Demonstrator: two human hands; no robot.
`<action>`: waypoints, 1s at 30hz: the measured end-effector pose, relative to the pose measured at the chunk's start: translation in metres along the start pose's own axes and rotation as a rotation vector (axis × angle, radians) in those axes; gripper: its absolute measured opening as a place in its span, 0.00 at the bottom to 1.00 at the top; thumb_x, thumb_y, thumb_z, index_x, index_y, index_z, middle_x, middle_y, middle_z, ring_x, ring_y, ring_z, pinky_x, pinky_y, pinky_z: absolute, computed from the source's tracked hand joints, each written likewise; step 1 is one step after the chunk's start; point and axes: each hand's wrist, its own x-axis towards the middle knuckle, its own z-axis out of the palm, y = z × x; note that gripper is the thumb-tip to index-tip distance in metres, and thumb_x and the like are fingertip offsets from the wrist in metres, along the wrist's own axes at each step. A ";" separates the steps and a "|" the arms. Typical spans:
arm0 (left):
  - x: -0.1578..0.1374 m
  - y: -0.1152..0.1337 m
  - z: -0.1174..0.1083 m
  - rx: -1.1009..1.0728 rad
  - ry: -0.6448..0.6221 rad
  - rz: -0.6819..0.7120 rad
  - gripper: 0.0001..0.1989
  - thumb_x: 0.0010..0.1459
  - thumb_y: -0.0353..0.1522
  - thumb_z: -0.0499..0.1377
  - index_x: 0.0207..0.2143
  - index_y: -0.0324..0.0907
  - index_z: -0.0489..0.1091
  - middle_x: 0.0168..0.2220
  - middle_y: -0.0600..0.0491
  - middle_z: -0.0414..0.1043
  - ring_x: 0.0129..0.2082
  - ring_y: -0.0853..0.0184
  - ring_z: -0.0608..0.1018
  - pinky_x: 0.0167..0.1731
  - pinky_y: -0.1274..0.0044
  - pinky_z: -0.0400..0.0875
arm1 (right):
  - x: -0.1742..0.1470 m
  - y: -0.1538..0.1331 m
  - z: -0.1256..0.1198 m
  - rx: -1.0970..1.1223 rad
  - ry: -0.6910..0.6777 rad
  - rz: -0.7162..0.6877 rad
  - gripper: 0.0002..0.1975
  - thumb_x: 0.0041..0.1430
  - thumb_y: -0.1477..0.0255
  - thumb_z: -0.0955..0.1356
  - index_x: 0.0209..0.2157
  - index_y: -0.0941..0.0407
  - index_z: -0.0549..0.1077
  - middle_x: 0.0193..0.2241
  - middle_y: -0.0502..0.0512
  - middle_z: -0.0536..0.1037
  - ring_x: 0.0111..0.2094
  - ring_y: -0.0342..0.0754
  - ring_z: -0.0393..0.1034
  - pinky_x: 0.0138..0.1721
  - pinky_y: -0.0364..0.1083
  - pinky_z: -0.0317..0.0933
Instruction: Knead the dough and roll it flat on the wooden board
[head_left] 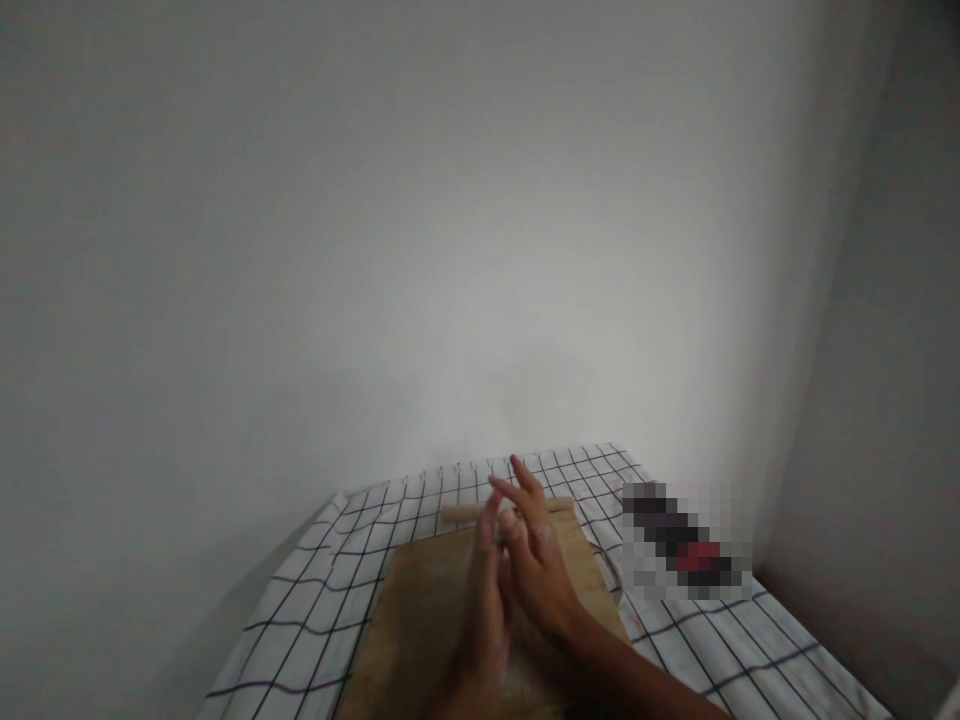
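Above a wooden board [427, 590], my left hand [487, 590] and my right hand [538, 560] face each other, palms brought together. The left hand is upright and somewhat blurred, seen mostly along its edge. On the right hand, the fingers slant up and forward, with some fingers apart. White powdery traces show on the right hand. A small pale patch shows between the hands near the fingers; what lies between the palms is mostly hidden. Behind the hands, a wooden rolling pin [559, 504] lies across the far end of the board, its middle covered by them.
The table wears a white cloth with a dark grid [300, 620]. Right of the board is a thin curved rim [611, 575], partly hidden. A pixelated dark and red item [686, 545] lies farther right. Pale walls [465, 250] stand behind the table and to the right.
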 end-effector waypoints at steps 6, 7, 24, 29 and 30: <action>-0.006 0.008 0.012 0.162 -0.173 -0.044 0.39 0.52 0.35 0.67 0.66 0.47 0.59 0.65 0.43 0.63 0.63 0.52 0.68 0.59 0.64 0.66 | 0.026 0.028 -0.024 0.214 0.273 0.199 0.27 0.70 0.50 0.54 0.49 0.50 0.75 0.55 0.57 0.74 0.59 0.53 0.66 0.58 0.56 0.60; -0.006 0.012 0.014 0.230 -0.156 -0.021 0.39 0.51 0.35 0.68 0.65 0.45 0.60 0.63 0.41 0.66 0.61 0.51 0.71 0.57 0.64 0.68 | 0.028 0.031 -0.025 0.260 0.275 0.214 0.27 0.69 0.49 0.54 0.46 0.51 0.76 0.52 0.58 0.76 0.56 0.53 0.68 0.56 0.55 0.61; 0.011 0.055 -0.004 0.494 -0.001 0.237 0.21 0.56 0.42 0.65 0.49 0.40 0.75 0.39 0.50 0.79 0.37 0.63 0.79 0.38 0.77 0.73 | 0.017 0.019 -0.011 0.212 -0.190 0.271 0.21 0.67 0.56 0.64 0.52 0.54 0.72 0.42 0.55 0.77 0.37 0.47 0.72 0.38 0.47 0.68; 0.021 0.050 -0.013 0.330 0.099 0.107 0.23 0.57 0.49 0.62 0.43 0.38 0.75 0.29 0.52 0.75 0.26 0.68 0.74 0.25 0.79 0.65 | 0.014 0.018 -0.012 0.197 -0.340 0.184 0.23 0.65 0.61 0.67 0.59 0.53 0.66 0.39 0.53 0.76 0.34 0.45 0.72 0.37 0.47 0.68; 0.023 0.049 -0.015 0.265 0.103 0.080 0.24 0.58 0.50 0.61 0.43 0.38 0.75 0.28 0.52 0.74 0.25 0.69 0.73 0.24 0.80 0.63 | 0.013 0.019 -0.012 0.153 -0.355 0.166 0.25 0.64 0.61 0.68 0.60 0.52 0.65 0.40 0.53 0.75 0.35 0.46 0.72 0.38 0.47 0.68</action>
